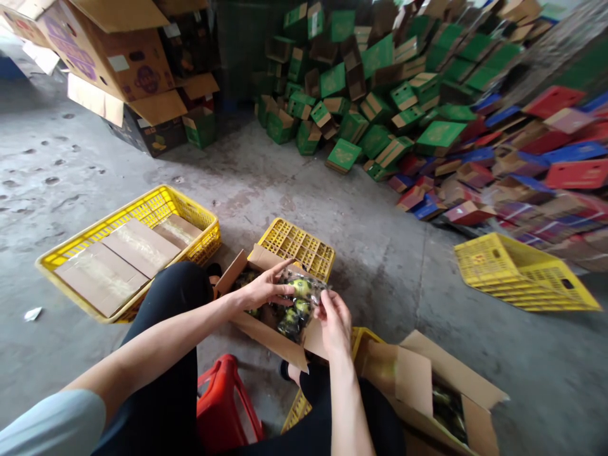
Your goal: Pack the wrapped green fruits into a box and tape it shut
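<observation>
An open cardboard box (266,334) sits between my knees, holding several green and dark pieces in clear plastic; their exact kind is too small to make out. Over its right half, a clear plastic bag (304,288) has a yellow-green round thing with dark spots inside. My left hand (266,288) reaches in from the left with its fingers apart, fingertips at the bag's near left side. On the bag's right edge, the fingertips of my right hand (335,322) are pinched on the plastic.
A yellow crate (126,218) with taped cartons stands left. An upturned yellow crate (304,244) lies behind the box. Another open carton (451,367) is at lower right, a red stool (225,405) below. Green cartons (339,79) and a yellow crate (517,272) lie beyond.
</observation>
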`<act>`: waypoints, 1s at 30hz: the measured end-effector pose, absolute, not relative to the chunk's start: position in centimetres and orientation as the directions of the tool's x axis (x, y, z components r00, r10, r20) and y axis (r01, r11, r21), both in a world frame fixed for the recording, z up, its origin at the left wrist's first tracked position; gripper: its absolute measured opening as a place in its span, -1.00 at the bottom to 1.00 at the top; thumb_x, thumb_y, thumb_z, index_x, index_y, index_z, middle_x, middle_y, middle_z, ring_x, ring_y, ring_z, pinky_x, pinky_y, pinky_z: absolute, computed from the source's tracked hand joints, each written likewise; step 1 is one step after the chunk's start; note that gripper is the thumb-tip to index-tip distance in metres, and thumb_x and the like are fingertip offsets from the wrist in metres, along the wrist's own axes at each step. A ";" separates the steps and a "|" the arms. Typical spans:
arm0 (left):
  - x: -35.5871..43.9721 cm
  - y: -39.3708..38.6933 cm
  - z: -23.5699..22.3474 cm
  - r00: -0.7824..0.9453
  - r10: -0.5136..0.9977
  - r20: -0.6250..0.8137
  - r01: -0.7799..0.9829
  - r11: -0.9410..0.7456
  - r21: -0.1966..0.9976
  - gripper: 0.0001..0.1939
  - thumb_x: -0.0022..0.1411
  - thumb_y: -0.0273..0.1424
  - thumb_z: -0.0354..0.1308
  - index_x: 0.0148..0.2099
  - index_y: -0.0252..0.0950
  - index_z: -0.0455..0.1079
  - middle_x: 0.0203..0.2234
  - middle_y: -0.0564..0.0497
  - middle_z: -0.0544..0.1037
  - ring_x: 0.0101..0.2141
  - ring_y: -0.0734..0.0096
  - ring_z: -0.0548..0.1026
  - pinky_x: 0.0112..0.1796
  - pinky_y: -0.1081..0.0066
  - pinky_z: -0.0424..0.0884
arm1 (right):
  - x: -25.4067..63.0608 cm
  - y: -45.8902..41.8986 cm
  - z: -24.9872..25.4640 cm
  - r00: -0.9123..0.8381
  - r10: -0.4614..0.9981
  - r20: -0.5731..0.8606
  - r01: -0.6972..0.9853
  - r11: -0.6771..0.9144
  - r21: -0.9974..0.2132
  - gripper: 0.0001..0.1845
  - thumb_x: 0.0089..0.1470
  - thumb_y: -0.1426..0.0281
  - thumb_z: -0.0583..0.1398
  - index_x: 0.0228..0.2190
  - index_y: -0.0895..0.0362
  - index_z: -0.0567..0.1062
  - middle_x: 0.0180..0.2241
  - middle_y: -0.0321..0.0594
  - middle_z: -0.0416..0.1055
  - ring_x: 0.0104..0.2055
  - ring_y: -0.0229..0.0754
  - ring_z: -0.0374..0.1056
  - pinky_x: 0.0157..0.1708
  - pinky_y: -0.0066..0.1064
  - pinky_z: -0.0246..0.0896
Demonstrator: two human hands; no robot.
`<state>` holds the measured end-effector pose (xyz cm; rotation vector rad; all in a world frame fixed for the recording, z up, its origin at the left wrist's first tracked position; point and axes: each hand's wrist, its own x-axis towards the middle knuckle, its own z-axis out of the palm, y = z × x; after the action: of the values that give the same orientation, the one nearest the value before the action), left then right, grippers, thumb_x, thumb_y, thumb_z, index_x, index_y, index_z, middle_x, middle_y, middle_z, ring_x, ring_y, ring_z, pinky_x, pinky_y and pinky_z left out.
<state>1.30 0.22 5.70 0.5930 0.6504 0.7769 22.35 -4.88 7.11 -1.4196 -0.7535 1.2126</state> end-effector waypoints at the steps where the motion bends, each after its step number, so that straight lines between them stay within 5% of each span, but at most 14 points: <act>1: 1.2 0.4 5.7 0.538 0.780 -0.320 -0.435 0.582 0.687 0.09 0.06 -0.45 0.56 0.51 0.01 0.10 0.07 -0.14 0.59 -0.02 0.07 0.64 -0.01 0.04 0.59 | 22.4 -4.9 7.1 0.299 0.922 -0.247 -0.136 -0.215 -0.967 -0.59 0.04 0.06 0.40 -0.18 0.06 0.59 -0.37 -0.29 0.52 -0.47 -0.27 0.36 -0.52 -0.47 0.27; 4: 1.1 0.7 5.7 0.550 0.743 -0.381 -0.403 0.636 0.658 -0.17 0.04 -0.33 0.57 0.34 -0.22 0.39 0.02 -0.21 0.63 -0.07 0.05 0.67 -0.08 0.16 0.62 | 22.4 -4.9 7.2 0.318 0.942 -0.105 0.036 -0.123 -0.992 -0.27 0.05 0.11 0.38 0.23 -0.03 0.43 0.16 -0.09 0.48 -0.06 -0.05 0.52 -0.25 -0.33 0.48; 7: 1.2 0.9 5.6 0.577 0.696 -0.428 -0.348 0.683 0.642 -0.41 0.06 -0.17 0.55 0.07 -0.38 0.56 -0.05 -0.27 0.67 -0.12 0.07 0.69 -0.13 0.28 0.61 | 22.3 -4.9 7.5 0.213 0.977 0.022 0.195 -0.021 -0.981 -0.32 0.05 0.15 0.39 0.20 -0.04 0.50 0.38 -0.11 0.26 0.28 0.08 0.35 0.06 -0.20 0.46; 10: 1.4 0.9 5.7 0.597 0.652 -0.467 -0.262 0.709 0.655 -0.36 0.18 0.12 0.35 -0.04 -0.39 0.60 -0.10 -0.28 0.69 -0.15 0.11 0.69 -0.21 0.35 0.59 | 22.2 -4.9 7.6 0.164 0.986 -0.025 0.194 -0.057 -0.979 -0.56 0.10 0.10 0.36 -0.03 0.04 0.66 0.14 -0.07 0.54 0.16 0.08 0.47 0.10 -0.15 0.44; 13: 1.3 1.0 6.0 0.600 0.595 -0.535 -0.126 0.731 0.670 -0.10 0.20 0.39 0.01 -0.12 -0.41 0.62 -0.20 -0.28 0.70 -0.27 0.16 0.68 -0.32 0.38 0.55 | 22.1 -4.9 7.2 0.245 0.962 -0.117 0.105 -0.146 -0.984 -0.54 0.05 0.04 0.39 -0.14 0.10 0.68 -0.11 -0.08 0.66 -0.12 0.04 0.57 -0.06 -0.16 0.51; 15: 1.2 1.0 6.1 0.561 0.616 -0.552 -0.038 0.686 0.727 -0.04 0.18 0.44 -0.05 -0.20 -0.42 0.63 -0.31 -0.25 0.69 -0.37 0.20 0.64 -0.37 0.38 0.51 | 22.2 -4.8 7.0 0.295 0.942 -0.159 0.041 -0.179 -0.983 -0.52 -0.01 0.01 0.42 -0.20 0.11 0.68 -0.18 -0.10 0.67 -0.23 -0.02 0.57 -0.16 -0.20 0.53; 19: 0.7 1.0 6.2 0.414 0.798 -0.437 0.056 0.457 0.888 -0.18 0.16 0.35 0.15 -0.33 -0.42 0.61 -0.42 -0.16 0.66 -0.37 0.21 0.59 -0.34 0.37 0.45 | 22.4 -4.8 6.7 0.336 0.915 -0.223 -0.066 -0.213 -0.975 -0.51 -0.09 -0.03 0.45 -0.31 0.11 0.65 -0.38 -0.19 0.63 -0.39 -0.12 0.51 -0.29 -0.28 0.52; 23: 0.8 0.9 6.3 0.477 0.848 -0.231 -0.113 0.319 0.941 -0.33 0.17 0.11 0.37 0.09 -0.33 0.59 -0.09 -0.09 0.68 -0.09 0.16 0.59 -0.12 0.39 0.44 | 22.1 -4.9 6.9 0.310 0.918 -0.245 -0.041 -0.245 -0.969 -0.47 -0.09 -0.08 0.45 -0.32 0.12 0.65 -0.44 -0.21 0.61 -0.45 -0.13 0.49 -0.37 -0.31 0.48; 25: 1.1 0.8 6.1 0.502 0.844 -0.190 -0.204 0.329 0.922 -0.26 0.12 0.01 0.46 0.21 -0.32 0.51 -0.02 -0.12 0.66 -0.06 0.17 0.59 -0.07 0.37 0.43 | 21.9 -4.9 6.9 0.281 0.926 -0.253 -0.006 -0.262 -0.965 -0.47 -0.07 -0.10 0.43 -0.33 0.12 0.64 -0.44 -0.19 0.62 -0.46 -0.11 0.50 -0.37 -0.30 0.48; 30: 0.4 1.7 5.9 0.429 0.877 -0.215 -0.207 0.327 0.922 -0.36 0.14 -0.04 0.43 0.10 -0.39 0.53 -0.12 -0.16 0.65 -0.23 0.24 0.60 -0.19 0.37 0.46 | 21.7 -4.7 6.5 0.191 0.929 -0.318 -0.094 -0.305 -0.948 -0.42 0.06 -0.14 0.33 -0.15 0.08 0.62 -0.24 -0.07 0.67 -0.32 0.01 0.60 -0.31 -0.22 0.54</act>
<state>0.37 1.71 5.86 0.9762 0.8387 0.8306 21.66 -4.72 6.49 -1.4788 -0.8413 1.3053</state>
